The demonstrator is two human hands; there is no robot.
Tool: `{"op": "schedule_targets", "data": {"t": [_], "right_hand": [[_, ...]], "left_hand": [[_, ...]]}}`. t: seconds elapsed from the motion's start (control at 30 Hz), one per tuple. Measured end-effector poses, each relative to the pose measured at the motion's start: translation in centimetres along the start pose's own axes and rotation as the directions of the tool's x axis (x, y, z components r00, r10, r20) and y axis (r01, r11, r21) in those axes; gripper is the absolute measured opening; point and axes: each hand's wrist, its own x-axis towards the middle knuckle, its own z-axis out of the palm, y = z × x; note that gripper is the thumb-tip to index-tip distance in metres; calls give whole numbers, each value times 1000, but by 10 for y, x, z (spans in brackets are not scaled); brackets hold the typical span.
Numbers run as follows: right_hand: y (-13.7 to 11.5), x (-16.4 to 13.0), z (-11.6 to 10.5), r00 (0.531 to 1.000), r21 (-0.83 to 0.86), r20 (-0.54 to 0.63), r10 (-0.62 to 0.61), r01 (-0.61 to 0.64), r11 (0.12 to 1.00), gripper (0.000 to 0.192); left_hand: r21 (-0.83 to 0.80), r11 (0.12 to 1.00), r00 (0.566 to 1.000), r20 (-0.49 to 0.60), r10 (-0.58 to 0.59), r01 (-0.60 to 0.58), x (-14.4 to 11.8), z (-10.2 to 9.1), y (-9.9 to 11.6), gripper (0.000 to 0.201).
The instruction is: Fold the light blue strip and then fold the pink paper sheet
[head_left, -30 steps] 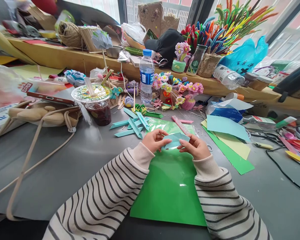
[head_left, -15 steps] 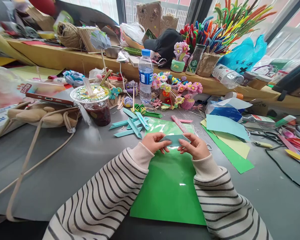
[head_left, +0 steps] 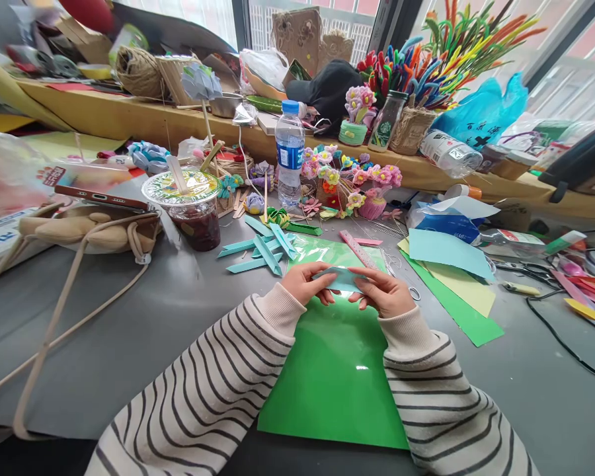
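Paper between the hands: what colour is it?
The paper is light blue, seen best in the head view.

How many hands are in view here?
2: the left hand and the right hand, gripping opposite ends of the blue paper; some fingers are partly hidden.

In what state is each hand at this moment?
Left hand: closed, holding one end of light-blue paper.
Right hand: closed, holding the other end.

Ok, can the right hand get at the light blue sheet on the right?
Probably yes: the light blue sheet looks uncovered, with nothing tall between it and the right hand. That hand holds the folded blue paper, though, so it may first need to let go.
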Motion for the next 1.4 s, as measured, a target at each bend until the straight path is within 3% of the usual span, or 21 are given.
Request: {"op": "schedule_targets", "data": {"t": [0.33,0.73,1.4], "right_hand": [[-1,0,-1,997,51,0,71,-71,996,17],[1,-2,2,999,26,23,38,-38,999,15],[3,-1,3,992,-78,-124,21,-31,996,24]], "left_hand": [[-30,998,997,42,-58,60,-1,2,4,41],[-109,980,985,-13,-170,167,2,0,6,37],[-25,998,999,8,-49,49,1,0,3,35]]}}
